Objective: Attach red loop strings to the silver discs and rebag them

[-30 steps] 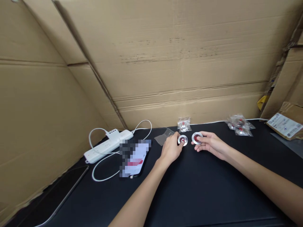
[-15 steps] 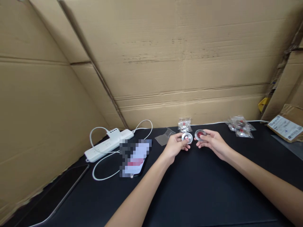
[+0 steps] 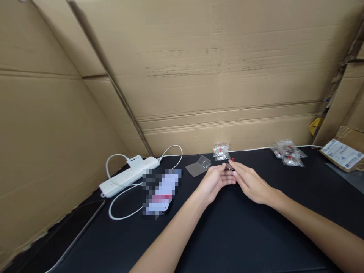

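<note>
My left hand [image 3: 215, 181] and my right hand [image 3: 250, 182] meet above the black table, fingers closed around a pair of small silvery metal finger cymbals [image 3: 229, 167]. Only a thin, dark, shiny edge of metal shows between the fingertips, so how the two discs sit against each other is mostly hidden. A small red loop [image 3: 233, 159] sticks up by my right fingertips. Just behind the hands lies a clear bag of cymbals [image 3: 221, 152] with a red spot. An opened clear plastic bag [image 3: 197, 167] lies flat left of my left hand.
Several bagged cymbals [image 3: 289, 153] are piled at the back right, near a brown parcel with a white label [image 3: 342, 153]. To the left are a white power strip [image 3: 129, 176] with cables, a blurred phone [image 3: 162, 193] and a dark flat panel [image 3: 65, 231]. Cardboard walls [image 3: 182, 76] enclose the table.
Both hands have come together. The two discs, held apart and facing up before, are now brought together and largely covered by the fingers; a red loop now shows above.
</note>
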